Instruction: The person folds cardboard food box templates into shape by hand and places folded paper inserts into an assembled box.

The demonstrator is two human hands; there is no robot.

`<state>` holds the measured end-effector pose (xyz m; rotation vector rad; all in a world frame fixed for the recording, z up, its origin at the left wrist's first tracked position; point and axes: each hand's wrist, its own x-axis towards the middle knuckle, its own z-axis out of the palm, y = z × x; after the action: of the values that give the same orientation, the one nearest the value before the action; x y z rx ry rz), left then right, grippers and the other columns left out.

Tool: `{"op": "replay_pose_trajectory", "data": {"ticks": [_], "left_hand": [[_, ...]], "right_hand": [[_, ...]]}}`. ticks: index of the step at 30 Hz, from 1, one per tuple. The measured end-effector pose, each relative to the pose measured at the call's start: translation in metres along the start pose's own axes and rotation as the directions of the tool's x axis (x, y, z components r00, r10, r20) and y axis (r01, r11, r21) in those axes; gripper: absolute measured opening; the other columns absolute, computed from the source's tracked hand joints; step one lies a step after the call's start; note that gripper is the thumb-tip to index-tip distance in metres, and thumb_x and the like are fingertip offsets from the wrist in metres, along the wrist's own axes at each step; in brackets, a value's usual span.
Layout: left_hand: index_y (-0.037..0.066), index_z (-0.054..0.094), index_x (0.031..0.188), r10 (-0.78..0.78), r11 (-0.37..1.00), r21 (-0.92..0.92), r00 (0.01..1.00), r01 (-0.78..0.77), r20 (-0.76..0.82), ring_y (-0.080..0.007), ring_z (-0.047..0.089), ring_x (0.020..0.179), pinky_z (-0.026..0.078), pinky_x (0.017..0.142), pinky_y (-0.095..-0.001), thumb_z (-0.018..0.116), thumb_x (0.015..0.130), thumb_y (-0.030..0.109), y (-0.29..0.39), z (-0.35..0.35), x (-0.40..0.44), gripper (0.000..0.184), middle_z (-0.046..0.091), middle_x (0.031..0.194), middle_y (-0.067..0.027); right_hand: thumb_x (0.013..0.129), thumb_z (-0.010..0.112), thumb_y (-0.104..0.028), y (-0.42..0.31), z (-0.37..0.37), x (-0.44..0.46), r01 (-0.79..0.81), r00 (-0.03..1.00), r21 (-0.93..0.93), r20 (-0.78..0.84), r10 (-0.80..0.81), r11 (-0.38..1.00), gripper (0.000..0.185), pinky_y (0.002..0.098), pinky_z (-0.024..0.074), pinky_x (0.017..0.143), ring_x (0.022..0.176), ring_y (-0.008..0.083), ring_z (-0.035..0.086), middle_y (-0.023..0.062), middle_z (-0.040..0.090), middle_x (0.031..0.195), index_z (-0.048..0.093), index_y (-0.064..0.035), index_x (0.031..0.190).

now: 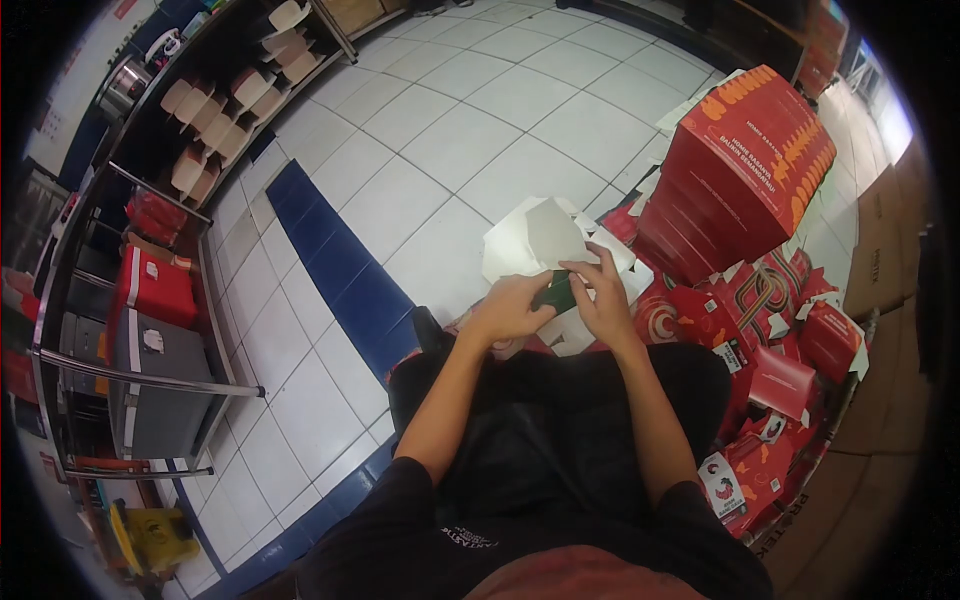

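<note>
Between my two hands is a small dark green piece, held at its edges. My left hand (pixel 512 308) has its fingers bent round the left side of the green piece (pixel 558 292). On its right side, the fingers of my right hand (pixel 602 298) press against it. Just beyond my hands lies a white folded carton (pixel 512 243) with a greyish flap, its lower part hidden by my fingers. Red printed cartons (pixel 700 312) lie close to the right of my right hand.
A tall stack of red boxes (pixel 735 175) stands at the right, with brown cardboard (pixel 880 400) beyond. At left, a metal rack (pixel 150 375) holds a grey box (pixel 165 385) and a red box (pixel 160 285). Open cartons (pixel 215 125) fill the shelf above.
</note>
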<state>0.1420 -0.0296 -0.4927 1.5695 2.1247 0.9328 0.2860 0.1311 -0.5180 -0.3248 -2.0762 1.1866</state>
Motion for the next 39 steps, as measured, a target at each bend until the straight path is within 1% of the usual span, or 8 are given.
{"op": "replay_pose_trajectory", "data": {"ticks": [5, 10, 17, 22, 25, 28, 33, 39], "left_hand": [[0.005, 0.070, 0.123, -0.043, 0.999, -0.005, 0.998, 0.043, -0.042, -0.0397, 0.071, 0.075, 0.055, 0.072, -0.0470, 0.071, 0.088, 0.025, 0.002, -0.013, 0.000, 0.041, 0.073, 0.083, -0.0215], [0.005, 0.072, 0.126, -0.127, 0.971, -0.223, 0.974, 0.083, -0.190, -0.0298, 0.072, 0.075, 0.055, 0.071, -0.0410, 0.067, 0.101, 0.018, -0.013, -0.019, 0.004, 0.028, 0.075, 0.087, -0.0176], [0.003, 0.075, 0.119, -0.057, 0.988, -0.158, 0.928, -0.002, -0.369, -0.0190, 0.063, 0.070, 0.050, 0.067, -0.0345, 0.063, 0.109, 0.019, -0.021, -0.015, 0.006, 0.022, 0.072, 0.084, -0.0135], [0.002, 0.076, 0.117, -0.151, 0.978, -0.197, 0.877, 0.066, -0.457, -0.0169, 0.060, 0.069, 0.049, 0.066, -0.0332, 0.063, 0.110, 0.018, -0.014, -0.017, 0.007, 0.022, 0.071, 0.083, -0.0128], [0.002, 0.076, 0.116, -0.197, 0.976, -0.154, 0.917, 0.151, -0.346, -0.0208, 0.068, 0.075, 0.053, 0.072, -0.0349, 0.063, 0.109, 0.017, -0.017, -0.013, 0.007, 0.021, 0.075, 0.088, -0.0152], [0.001, 0.076, 0.116, -0.008, 0.990, -0.137, 0.933, -0.044, -0.359, -0.0259, 0.075, 0.086, 0.057, 0.080, -0.0375, 0.063, 0.109, 0.017, -0.024, -0.003, 0.003, 0.021, 0.078, 0.096, -0.0181], [-0.001, 0.076, 0.117, -0.057, 0.983, -0.185, 0.976, 0.017, -0.212, -0.0321, 0.077, 0.093, 0.058, 0.087, -0.0391, 0.063, 0.108, 0.016, -0.025, -0.006, 0.004, 0.022, 0.079, 0.102, -0.0206], [-0.001, 0.077, 0.116, -0.075, 0.989, -0.138, 0.982, 0.051, -0.174, -0.0353, 0.078, 0.096, 0.059, 0.088, -0.0408, 0.066, 0.107, 0.017, -0.027, -0.009, 0.008, 0.023, 0.080, 0.104, -0.0205]], "right_hand": [[0.110, 0.060, -0.014, 0.030, -0.004, -0.003, -0.199, 0.974, 0.015, 0.112, 0.196, 0.980, 0.021, 0.0384, 0.0663, 0.085, 0.109, 0.0312, 0.076, 0.0186, 0.062, 0.137, 0.072, 0.0004, 0.121], [0.115, 0.053, -0.014, 0.058, 0.000, 0.001, -0.407, 0.873, 0.502, -0.033, 0.487, 0.763, 0.024, 0.0365, 0.0674, 0.086, 0.108, 0.0231, 0.073, 0.0119, 0.062, 0.134, 0.063, -0.0007, 0.133], [0.116, 0.051, -0.014, 0.033, -0.003, 0.003, -0.202, 0.978, 0.317, 0.120, 0.172, 0.927, 0.022, 0.0371, 0.0667, 0.091, 0.121, 0.0221, 0.067, 0.0093, 0.060, 0.136, 0.061, -0.0028, 0.132], [0.113, 0.054, -0.009, 0.044, -0.003, 0.001, -0.375, 0.906, 0.675, 0.122, 0.406, 0.635, 0.017, 0.0377, 0.0631, 0.093, 0.123, 0.0208, 0.064, 0.0102, 0.055, 0.141, 0.065, -0.0059, 0.126], [0.111, 0.058, -0.009, 0.049, 0.002, 0.000, -0.286, 0.957, 0.558, 0.127, 0.261, 0.779, 0.021, 0.0372, 0.0626, 0.091, 0.122, 0.0214, 0.064, 0.0121, 0.054, 0.140, 0.069, -0.0072, 0.129], [0.110, 0.062, -0.011, 0.032, 0.004, -0.002, -0.156, 0.968, 0.274, 0.235, 0.092, 0.949, 0.027, 0.0363, 0.0620, 0.091, 0.118, 0.0238, 0.065, 0.0139, 0.055, 0.135, 0.070, -0.0088, 0.135], [0.102, 0.077, -0.017, 0.039, 0.012, -0.014, -0.172, 0.956, 0.113, 0.259, 0.138, 0.979, 0.035, 0.0374, 0.0634, 0.083, 0.105, 0.0309, 0.073, 0.0205, 0.063, 0.124, 0.071, -0.0048, 0.134], [0.095, 0.086, -0.016, 0.026, 0.015, -0.009, -0.252, 0.965, 0.061, -0.055, 0.256, 0.966, 0.031, 0.0373, 0.0638, 0.074, 0.087, 0.0305, 0.080, 0.0185, 0.064, 0.114, 0.077, -0.0017, 0.121]]}}
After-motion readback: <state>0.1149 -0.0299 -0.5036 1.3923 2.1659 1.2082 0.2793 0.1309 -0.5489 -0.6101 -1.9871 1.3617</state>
